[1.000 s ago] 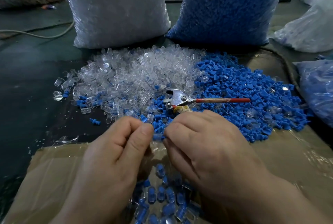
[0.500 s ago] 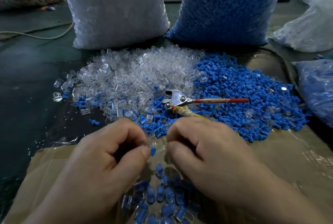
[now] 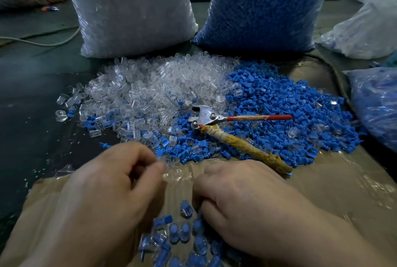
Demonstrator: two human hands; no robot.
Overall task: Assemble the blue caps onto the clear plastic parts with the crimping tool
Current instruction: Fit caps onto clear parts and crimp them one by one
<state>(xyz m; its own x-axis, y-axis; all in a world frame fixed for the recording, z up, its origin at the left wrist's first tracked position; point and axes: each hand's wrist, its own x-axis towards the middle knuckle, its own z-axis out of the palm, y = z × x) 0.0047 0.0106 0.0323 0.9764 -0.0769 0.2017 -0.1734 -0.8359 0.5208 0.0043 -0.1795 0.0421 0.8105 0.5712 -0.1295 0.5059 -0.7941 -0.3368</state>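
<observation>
find clear parts left of crimping tool, blue caps right. near side of tool: left hand thumb to forefinger, cannot tell on what; right hand curled, grip hidden. seat cap square before crimping.

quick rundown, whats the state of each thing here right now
left hand, fingers curled, blurred, grip unclear
right hand, fingers curled, grip unclear
clear parts, loose heap
blue caps, loose heap
crimping tool, untouched on the heaps, handles apart
assembled pieces, capped, lying between the hands
clear bag, upright, packed
blue bag, upright, packed
</observation>
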